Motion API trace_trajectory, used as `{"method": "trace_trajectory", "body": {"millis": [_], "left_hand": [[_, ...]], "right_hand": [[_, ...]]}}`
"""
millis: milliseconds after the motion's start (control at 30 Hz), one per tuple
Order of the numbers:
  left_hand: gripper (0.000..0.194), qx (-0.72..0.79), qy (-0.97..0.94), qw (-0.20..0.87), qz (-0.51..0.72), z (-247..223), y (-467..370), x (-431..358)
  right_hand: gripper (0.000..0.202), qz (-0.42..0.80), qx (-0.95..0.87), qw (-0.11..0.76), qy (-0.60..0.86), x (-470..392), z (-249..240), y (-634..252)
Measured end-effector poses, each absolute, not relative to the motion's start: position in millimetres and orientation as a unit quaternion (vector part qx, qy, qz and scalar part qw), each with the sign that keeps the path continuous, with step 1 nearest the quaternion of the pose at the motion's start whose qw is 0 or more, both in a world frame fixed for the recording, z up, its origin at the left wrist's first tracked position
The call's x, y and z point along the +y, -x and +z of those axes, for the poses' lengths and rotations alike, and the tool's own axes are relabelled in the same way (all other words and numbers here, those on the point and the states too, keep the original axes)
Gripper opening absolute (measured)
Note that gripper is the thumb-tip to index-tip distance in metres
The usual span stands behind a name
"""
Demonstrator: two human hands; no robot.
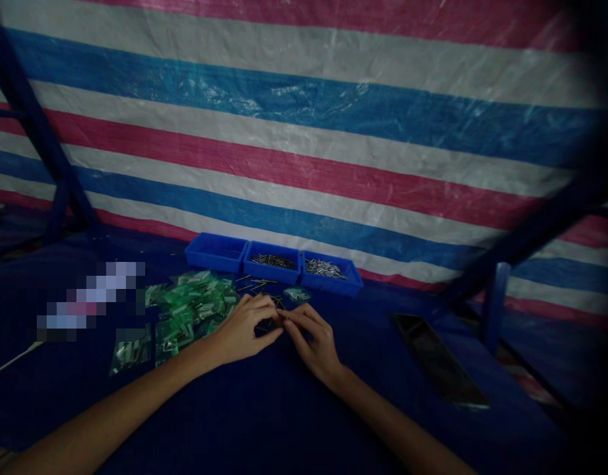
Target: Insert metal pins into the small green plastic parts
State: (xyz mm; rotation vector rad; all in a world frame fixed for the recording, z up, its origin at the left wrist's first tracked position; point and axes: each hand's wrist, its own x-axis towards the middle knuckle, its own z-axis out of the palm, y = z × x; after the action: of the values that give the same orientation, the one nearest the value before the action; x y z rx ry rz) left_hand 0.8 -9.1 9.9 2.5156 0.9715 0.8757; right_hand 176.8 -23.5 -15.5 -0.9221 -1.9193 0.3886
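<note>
Left hand [244, 326] and right hand [311, 336] meeting fingertip to fingertip at frame centre, pinching something too small to tell, green packets [185, 310] left, three blue bins [271, 262] behind, dark tray [439, 359] right, on blue tabletop [284, 409].

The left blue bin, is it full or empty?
Empty, it seems: the left bin shows only bare blue floor, while the other bins hold metal pins.

Our left hand [245, 328] and right hand [311, 336] meet fingertip to fingertip over small metal pins [257, 285], green packets [187, 307] left of the grip, blue trays [272, 263] beyond.
</note>
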Motion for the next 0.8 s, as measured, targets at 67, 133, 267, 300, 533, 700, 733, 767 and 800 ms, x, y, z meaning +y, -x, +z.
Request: {"method": "trace_trajectory", "body": {"millis": [67,133,267,300,533,700,733,767,800], "left_hand": [[0.011,0.352,-0.866,0.145,0.325,12.2,0.7,-7.7],[0.012,0.366,-0.843,0.152,0.363,13.0,2.5,-4.7],[0.015,0.375,-0.811,0.177,0.413,9.4,6.5,4.2],[0.016,0.376,-0.814,0.172,0.408,8.5,8.1,6.6],[0.025,0.386,-0.88,0.05,0.272,10.7,28.3,20.7],[0.03,0.35,-0.911,-0.002,0.217,7.9,33.7,22.1],[0.031,0.341,-0.916,0.002,0.21,8.4,33.5,21.2],[0.033,0.334,-0.92,0.007,0.205,9.5,33.2,19.9],[0.034,0.328,-0.923,0.012,0.2,11.3,32.9,18.4]], "right_hand": [[0.019,0.171,-0.765,0.481,0.392,-22.4,-15.0,-176.5],[0.017,0.185,-0.742,0.492,0.416,-20.4,-14.7,-176.6],[0.019,0.238,-0.718,0.493,0.429,-16.4,-15.9,-178.8],[0.02,0.257,-0.712,0.495,0.426,-15.2,-16.0,-179.7],[0.033,0.367,-0.638,0.492,0.465,21.9,-0.2,-176.3],[0.042,0.338,-0.648,0.491,0.473,61.5,22.0,-170.0],[0.042,0.327,-0.671,0.456,0.485,63.2,26.3,-172.2],[0.039,0.296,-0.698,0.419,0.499,62.1,30.5,-175.5],[0.035,0.251,-0.735,0.369,0.511,58.6,34.7,-179.8]]}}
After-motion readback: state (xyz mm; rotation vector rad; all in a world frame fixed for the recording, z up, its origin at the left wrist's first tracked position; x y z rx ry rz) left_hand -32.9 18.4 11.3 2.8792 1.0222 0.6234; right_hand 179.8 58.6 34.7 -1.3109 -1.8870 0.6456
